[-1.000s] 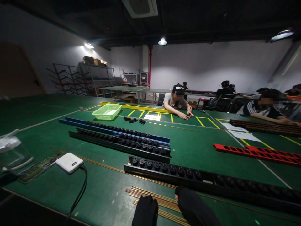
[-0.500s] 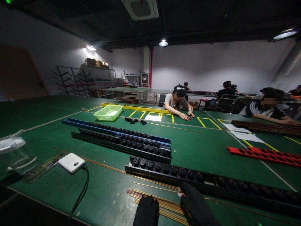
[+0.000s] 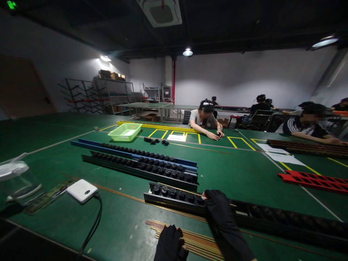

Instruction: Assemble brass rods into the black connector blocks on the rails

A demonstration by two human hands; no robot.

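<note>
My right hand [image 3: 217, 204], in a black glove with bare fingertips, is closed in a pinch on a thin brass rod [image 3: 185, 190]. The rod lies along the top of a long black rail [image 3: 174, 205] fitted with a row of black sockets [image 3: 173, 193]. My left hand [image 3: 170, 242], also black-gloved, is curled at the left side of a bundle of brass rods [image 3: 199, 241] on the green table. Whether anything is inside its fingers is hidden.
Beyond lie a blue rail [image 3: 89, 144], another black rail [image 3: 108, 165] and a green basket [image 3: 125, 133]. A white box [image 3: 82, 190] with a cable is at left, red rails [image 3: 312, 178] at right. A co-worker [image 3: 202, 119] leans on the table opposite.
My right hand has moved up and away from the rod bundle to the near black rail, bringing a brass rod over the sockets. My left hand stays nearly in place. The red rails have shifted right.
</note>
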